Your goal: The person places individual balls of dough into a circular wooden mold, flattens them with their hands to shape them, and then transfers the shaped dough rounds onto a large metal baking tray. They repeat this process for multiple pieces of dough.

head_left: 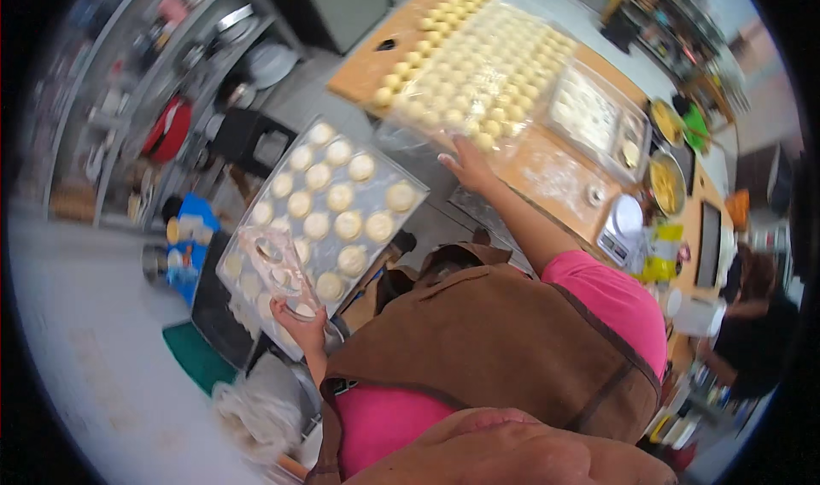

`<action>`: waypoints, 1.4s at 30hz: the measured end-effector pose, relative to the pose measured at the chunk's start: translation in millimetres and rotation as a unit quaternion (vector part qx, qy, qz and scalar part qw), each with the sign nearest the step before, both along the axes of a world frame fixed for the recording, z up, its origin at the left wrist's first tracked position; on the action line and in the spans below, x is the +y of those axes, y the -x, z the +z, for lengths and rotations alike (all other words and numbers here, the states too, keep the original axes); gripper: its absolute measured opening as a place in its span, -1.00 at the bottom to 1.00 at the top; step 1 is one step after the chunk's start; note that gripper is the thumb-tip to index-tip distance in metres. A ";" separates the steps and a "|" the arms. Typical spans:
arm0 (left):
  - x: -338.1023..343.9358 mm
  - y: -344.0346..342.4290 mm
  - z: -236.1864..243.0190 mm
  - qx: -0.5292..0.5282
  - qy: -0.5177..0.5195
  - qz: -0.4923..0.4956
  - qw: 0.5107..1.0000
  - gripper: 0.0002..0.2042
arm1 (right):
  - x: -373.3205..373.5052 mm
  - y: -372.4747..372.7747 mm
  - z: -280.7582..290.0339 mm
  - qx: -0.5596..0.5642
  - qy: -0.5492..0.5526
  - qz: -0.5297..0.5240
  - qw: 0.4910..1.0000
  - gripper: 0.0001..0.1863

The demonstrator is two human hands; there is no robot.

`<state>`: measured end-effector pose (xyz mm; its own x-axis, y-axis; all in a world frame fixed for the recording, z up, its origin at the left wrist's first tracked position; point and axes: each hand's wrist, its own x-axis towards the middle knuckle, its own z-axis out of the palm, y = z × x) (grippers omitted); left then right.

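My left hand [301, 327] grips the near end of a flat, floury, pinkish board with round holes [282, 267], held over a large tray [389, 182]. Rows of flattened round dough pieces [340, 197] lie on that tray, some hidden under the board. My right hand [468, 167] is stretched out beside the edge of the wooden table [534, 164], fingers apart and nothing visible in them. Close to it hangs the corner of a clear plastic sheet [461, 79], which covers most of the many yellow dough balls [434, 36]. Whether my fingertips touch the sheet, I cannot tell.
On the table to the right are a floury container [589, 109], a white scale [623, 227], bowls of yellow filling or dough [664, 186] and a yellow bag [664, 252]. Shelves [154, 75] line the left. Another person [756, 331] stands at far right.
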<state>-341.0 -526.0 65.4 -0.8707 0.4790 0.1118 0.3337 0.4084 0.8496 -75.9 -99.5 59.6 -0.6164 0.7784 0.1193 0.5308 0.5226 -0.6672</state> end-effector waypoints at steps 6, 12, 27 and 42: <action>189.6 -60.0 5.6 0.045 0.026 -0.298 0.953 -0.17 | 86.0 -196.5 -36.8 -0.028 -0.081 -0.230 0.969 -0.51; 343.5 -173.3 -3.1 0.088 0.113 -0.513 0.846 -0.19 | 141.7 -336.2 -53.7 -0.003 -0.110 -0.381 0.918 -0.61; 480.7 -340.0 -36.7 0.243 0.273 -0.729 0.578 -0.15 | 335.0 -374.5 -104.9 -0.103 0.041 -0.279 0.954 -0.31; 498.9 -335.7 -51.7 0.267 0.218 -0.782 0.519 -0.15 | 264.9 -407.1 -70.3 -0.174 -0.039 -0.174 0.969 -0.49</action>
